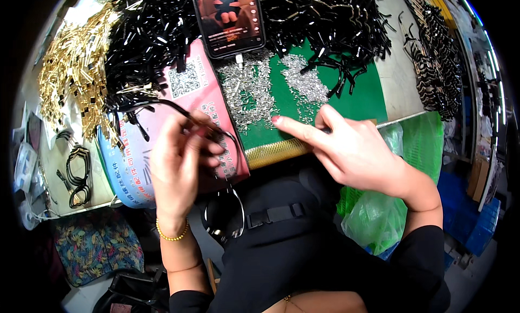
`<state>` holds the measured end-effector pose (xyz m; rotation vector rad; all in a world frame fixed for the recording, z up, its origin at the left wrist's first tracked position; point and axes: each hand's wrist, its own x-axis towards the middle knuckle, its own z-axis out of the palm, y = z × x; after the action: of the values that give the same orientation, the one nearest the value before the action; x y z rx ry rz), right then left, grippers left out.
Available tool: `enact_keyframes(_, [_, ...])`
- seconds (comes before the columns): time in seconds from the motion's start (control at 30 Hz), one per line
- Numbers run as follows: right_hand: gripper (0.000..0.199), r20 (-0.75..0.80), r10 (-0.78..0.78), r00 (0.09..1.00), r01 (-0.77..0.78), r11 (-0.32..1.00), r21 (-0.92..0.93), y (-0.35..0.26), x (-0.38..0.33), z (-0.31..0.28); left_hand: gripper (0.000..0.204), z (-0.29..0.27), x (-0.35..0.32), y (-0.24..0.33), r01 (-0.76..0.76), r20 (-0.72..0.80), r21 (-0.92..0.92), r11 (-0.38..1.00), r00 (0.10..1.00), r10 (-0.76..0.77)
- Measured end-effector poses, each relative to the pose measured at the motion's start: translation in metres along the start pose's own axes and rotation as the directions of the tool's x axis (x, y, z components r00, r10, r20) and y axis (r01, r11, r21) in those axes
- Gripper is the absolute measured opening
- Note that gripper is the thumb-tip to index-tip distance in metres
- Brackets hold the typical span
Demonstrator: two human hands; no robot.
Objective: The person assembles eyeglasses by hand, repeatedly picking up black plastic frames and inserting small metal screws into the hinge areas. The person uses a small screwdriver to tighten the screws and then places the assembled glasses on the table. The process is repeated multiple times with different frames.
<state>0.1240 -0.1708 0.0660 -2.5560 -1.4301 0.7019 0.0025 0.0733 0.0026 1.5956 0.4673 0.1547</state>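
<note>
My left hand point(181, 158) grips a black eyeglass frame point(227, 204) whose round rims hang below the table edge, with a thin temple arm point(162, 104) running up and left from my fingers. My right hand point(346, 148) hovers at the table's front edge, index finger stretched toward the heap of small silver screws point(249, 93) on the green mat point(363, 99); the fingertip is at the heap's lower edge. Whether it pinches a screw I cannot tell.
A phone point(227, 18) leans at the back with its screen lit. Black temple arms point(146, 37) and more black parts point(336, 20) are piled behind, gold parts point(76, 69) at the left. A pink card point(189, 85) lies under my left hand. A green plastic bag point(379, 210) hangs at the right.
</note>
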Motion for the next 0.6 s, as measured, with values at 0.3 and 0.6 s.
enact_keyframes(0.3, [0.062,-0.061,-0.308,0.950,0.305,0.951,-0.050,-0.019,0.032,0.012,0.015,0.003,-0.005,0.001,-0.013,0.046,0.100,0.995,0.999,0.008])
enact_keyframes(0.6, [0.060,-0.040,-0.290,0.956,0.290,0.957,-0.015,-0.019,0.038,0.012,0.014,0.001,-0.004,-0.001,-0.009,0.078,0.054,0.999,0.997,0.005])
